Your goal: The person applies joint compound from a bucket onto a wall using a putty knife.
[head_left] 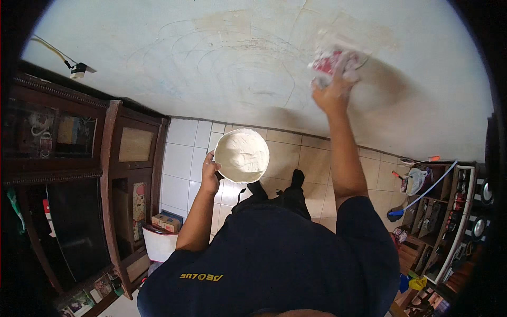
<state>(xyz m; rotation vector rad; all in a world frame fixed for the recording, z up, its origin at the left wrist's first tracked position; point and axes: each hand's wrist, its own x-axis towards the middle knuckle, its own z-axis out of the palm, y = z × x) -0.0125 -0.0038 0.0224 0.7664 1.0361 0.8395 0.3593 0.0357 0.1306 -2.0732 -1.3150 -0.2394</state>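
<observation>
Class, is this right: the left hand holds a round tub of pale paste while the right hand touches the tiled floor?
No: the head view shows the right hand up at the wall, not the floor. The left hand does hold the tub.

- My view comes from the head of the person (264,222).
- I look down past the dark shirt (296,264) to the floor (316,158).
- The wall (169,90) in front fills the top of my view.
- The shirt is close to my camera; the floor is farther away.
- I see very wide, so straight edges bend near the rim.
</observation>
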